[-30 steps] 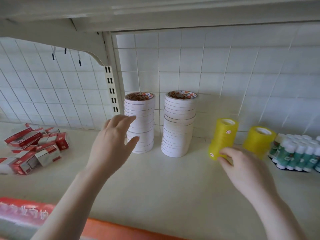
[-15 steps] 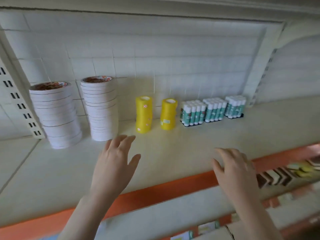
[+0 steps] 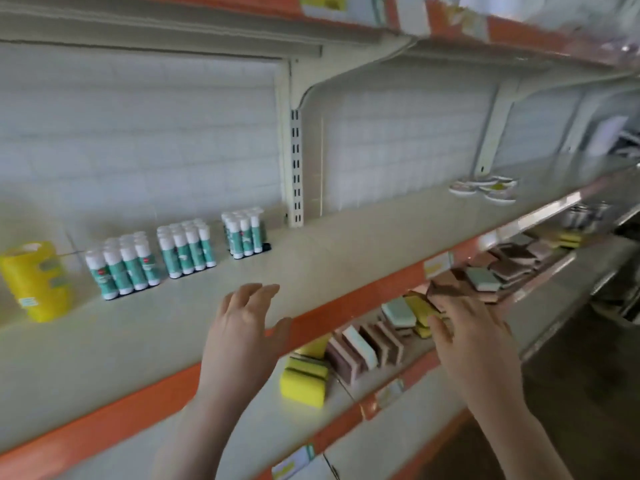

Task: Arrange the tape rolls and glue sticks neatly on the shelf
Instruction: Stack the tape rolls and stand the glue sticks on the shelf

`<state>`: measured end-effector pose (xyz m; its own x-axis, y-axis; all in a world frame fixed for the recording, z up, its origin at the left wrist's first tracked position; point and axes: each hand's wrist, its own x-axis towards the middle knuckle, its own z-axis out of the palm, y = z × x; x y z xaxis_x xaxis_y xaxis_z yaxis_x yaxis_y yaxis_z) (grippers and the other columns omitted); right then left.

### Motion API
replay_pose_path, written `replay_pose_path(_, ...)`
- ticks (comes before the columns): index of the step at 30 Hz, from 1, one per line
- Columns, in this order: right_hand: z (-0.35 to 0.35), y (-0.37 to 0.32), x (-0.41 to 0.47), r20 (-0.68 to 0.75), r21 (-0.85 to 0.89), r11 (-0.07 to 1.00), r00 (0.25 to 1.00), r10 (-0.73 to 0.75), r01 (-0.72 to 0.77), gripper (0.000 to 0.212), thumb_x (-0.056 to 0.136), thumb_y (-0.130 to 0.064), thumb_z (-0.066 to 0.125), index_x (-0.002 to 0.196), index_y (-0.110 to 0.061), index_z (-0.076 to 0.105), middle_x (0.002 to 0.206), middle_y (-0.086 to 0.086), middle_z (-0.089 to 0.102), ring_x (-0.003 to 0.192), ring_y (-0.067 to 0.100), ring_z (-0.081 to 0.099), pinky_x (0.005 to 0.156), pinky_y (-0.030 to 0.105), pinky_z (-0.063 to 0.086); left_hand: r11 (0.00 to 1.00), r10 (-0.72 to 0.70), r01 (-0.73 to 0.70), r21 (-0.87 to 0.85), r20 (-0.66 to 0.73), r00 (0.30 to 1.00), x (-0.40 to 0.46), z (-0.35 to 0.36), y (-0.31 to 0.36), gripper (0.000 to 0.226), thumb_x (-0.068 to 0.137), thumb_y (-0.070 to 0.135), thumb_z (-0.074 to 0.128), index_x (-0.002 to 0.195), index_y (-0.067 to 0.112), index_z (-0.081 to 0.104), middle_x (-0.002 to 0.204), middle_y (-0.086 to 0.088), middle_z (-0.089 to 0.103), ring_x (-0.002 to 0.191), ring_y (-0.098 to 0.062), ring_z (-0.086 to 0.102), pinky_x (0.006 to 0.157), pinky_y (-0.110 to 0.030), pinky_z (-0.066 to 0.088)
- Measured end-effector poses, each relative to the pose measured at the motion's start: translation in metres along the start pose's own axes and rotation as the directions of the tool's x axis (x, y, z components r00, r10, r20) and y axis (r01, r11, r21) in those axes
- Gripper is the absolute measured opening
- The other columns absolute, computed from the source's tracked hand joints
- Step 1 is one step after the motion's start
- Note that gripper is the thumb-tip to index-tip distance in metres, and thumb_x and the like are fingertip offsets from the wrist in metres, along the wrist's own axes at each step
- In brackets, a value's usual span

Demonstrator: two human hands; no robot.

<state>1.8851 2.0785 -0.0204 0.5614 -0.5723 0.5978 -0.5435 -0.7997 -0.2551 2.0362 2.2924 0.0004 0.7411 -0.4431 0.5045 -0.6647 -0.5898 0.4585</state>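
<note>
Three blocks of teal-and-white glue sticks stand upright in a row at the back of the cream shelf: the left block, the middle block and the right block. A stack of yellow tape rolls stands at the far left edge. My left hand hovers over the shelf's front edge, fingers spread and holding nothing. My right hand hangs in front of the lower shelf, fingers relaxed and empty.
The shelf has an orange front lip. On the lower shelf lie rows of sponges in yellow, brown and green. Further right on the upper shelf sit small white dishes. A slotted upright divides the back wall.
The view has swung right: the white tape stacks have left the frame and the glue sticks now sit left of centre. Both hands have drawn back from the shelf and shifted right, still empty.
</note>
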Motion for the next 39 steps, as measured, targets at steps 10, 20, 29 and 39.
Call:
replay_pose_path(10, 0.003, 0.191, 0.089, 0.078, -0.009, 0.989, 0.986, 0.148, -0.147, 0.026, 0.084, -0.019, 0.063, 0.109, -0.014, 0.066, 0.099, 0.003, 0.066, 0.093, 0.021, 0.061, 0.080, 0.036, 0.046, 0.996, 0.041, -0.035, -0.086, 0.060, 0.997, 0.089, 0.157, 0.159, 0.044, 0.083, 0.025, 0.067, 0.126, 0.019, 0.057, 0.127, -0.001, 0.053, 0.120, -0.023, 0.043, 0.095, -0.035, 0.038)
replay_pose_path(20, 0.093, 0.321, 0.234, -0.022, 0.082, 0.991, 0.993, 0.113, -0.110, 0.023, 0.084, -0.015, 0.063, 0.107, -0.013, 0.064, 0.099, 0.004, 0.064, 0.093, 0.025, 0.061, 0.078, 0.039, 0.050, 0.992, 0.070, -0.064, -0.112, 0.048, 0.996, 0.218, 0.299, 0.245, 0.044, 0.086, 0.031, 0.063, 0.128, 0.024, 0.054, 0.130, 0.004, 0.049, 0.123, -0.016, 0.038, 0.096, -0.031, 0.036)
replay_pose_path(29, 0.150, 0.405, 0.372, -0.116, 0.112, 0.992, 0.991, 0.073, -0.060, 0.017, 0.077, -0.003, 0.071, 0.094, -0.003, 0.068, 0.087, 0.015, 0.066, 0.079, 0.037, 0.061, 0.069, 0.042, 0.049, 0.999, 0.045, -0.044, -0.026, 0.020, 0.999, 0.315, 0.369, 0.299, 0.043, 0.085, 0.030, 0.064, 0.127, 0.022, 0.056, 0.127, 0.006, 0.051, 0.121, -0.015, 0.040, 0.091, -0.026, 0.035)
replay_pose_path(39, 0.241, 0.550, 0.533, -0.060, 0.197, 0.962, 0.982, -0.179, 0.187, 0.014, 0.073, 0.001, 0.070, 0.086, -0.003, 0.068, 0.078, 0.016, 0.065, 0.070, 0.037, 0.059, 0.065, 0.041, 0.049, 0.987, -0.133, 0.139, 0.075, -0.083, 0.988, 0.395, 0.501, 0.384, 0.041, 0.083, 0.026, 0.068, 0.123, 0.020, 0.059, 0.124, 0.005, 0.054, 0.113, -0.020, 0.049, 0.086, -0.025, 0.035)
